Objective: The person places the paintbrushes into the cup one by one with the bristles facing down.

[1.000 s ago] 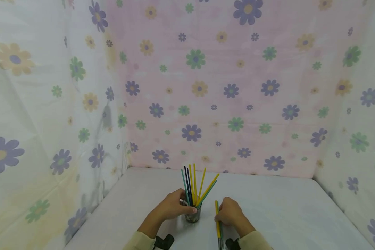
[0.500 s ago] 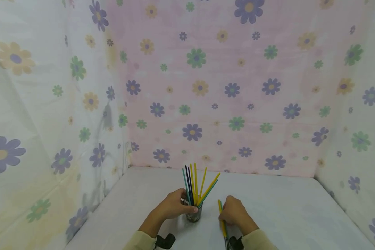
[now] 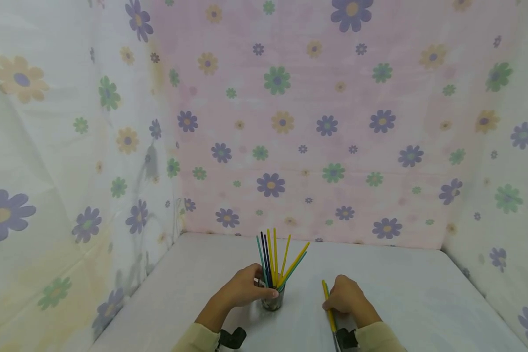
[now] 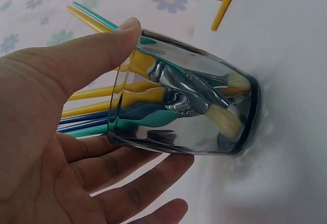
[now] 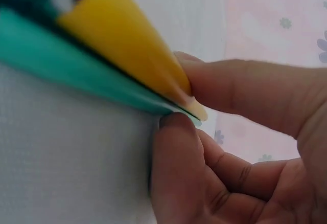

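My left hand point(image 3: 244, 289) holds a clear drinking glass point(image 3: 273, 304), its thumb at the rim and its fingers round the far side. In the left wrist view, several paintbrushes point(image 4: 227, 121) stand in the glass point(image 4: 255, 109) bristles down, with yellow, green and dark blue handles fanning out of the top. To the right of the glass, my right hand point(image 3: 349, 296) pinches a yellow paintbrush point(image 5: 125, 40) and a green paintbrush point(image 5: 76, 78) side by side between thumb and finger. Their metal collars point back toward me; their bristles are hidden.
Both hands are over a white table point(image 3: 422, 303). Flower-patterned cloth point(image 3: 290, 146) hangs behind it and along both sides. A dark wrist mount point(image 3: 232, 338) sits at the left sleeve, and another mount point(image 3: 346, 338) at the right.
My right hand has slid to the right with the yellow and green paintbrushes, farther from the glass. The left hand and the glass have stayed in place.
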### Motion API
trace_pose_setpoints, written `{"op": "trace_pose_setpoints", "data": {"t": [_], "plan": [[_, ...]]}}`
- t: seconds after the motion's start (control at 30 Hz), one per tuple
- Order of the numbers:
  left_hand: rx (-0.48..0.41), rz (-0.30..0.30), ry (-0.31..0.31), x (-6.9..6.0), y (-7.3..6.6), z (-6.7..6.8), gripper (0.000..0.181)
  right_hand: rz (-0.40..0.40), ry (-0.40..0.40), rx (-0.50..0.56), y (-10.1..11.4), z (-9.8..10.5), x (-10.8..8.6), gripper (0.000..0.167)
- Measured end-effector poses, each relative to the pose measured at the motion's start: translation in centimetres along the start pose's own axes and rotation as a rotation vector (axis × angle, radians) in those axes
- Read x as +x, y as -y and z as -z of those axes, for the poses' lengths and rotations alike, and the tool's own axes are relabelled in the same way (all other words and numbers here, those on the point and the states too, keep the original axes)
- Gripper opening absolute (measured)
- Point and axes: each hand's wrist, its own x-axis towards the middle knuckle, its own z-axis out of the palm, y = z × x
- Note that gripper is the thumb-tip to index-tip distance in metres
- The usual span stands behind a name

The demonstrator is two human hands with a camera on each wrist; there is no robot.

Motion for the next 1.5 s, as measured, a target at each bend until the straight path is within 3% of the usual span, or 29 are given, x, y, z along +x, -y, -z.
{"op": "trace_pose_setpoints", "data": {"t": [0.47,0.8,1.0,1.27,1.5], "plan": [[0.004,0.012,0.001,0.4,0.4,-0.1,0.070,-0.061,0.005,0.027,-0.4,0.1,0.7,0.028],[0.014,0.013,-0.006,0.3,0.3,-0.1,0.073,0.046,-0.009,0.037,-0.8,0.1,0.2,0.029],[0.019,0.017,-0.009,0.3,0.2,-0.1,0.073,0.056,0.000,0.033,-0.5,-0.1,0.0,0.009],[0.015,0.020,-0.009,0.1,0.0,0.0,0.071,0.037,-0.012,0.045,-0.5,0.3,-0.1,0.017],[0.016,0.008,-0.004,0.0,-0.1,0.0,0.069,0.012,-0.032,0.046,-1.8,1.1,0.2,0.021]]}}
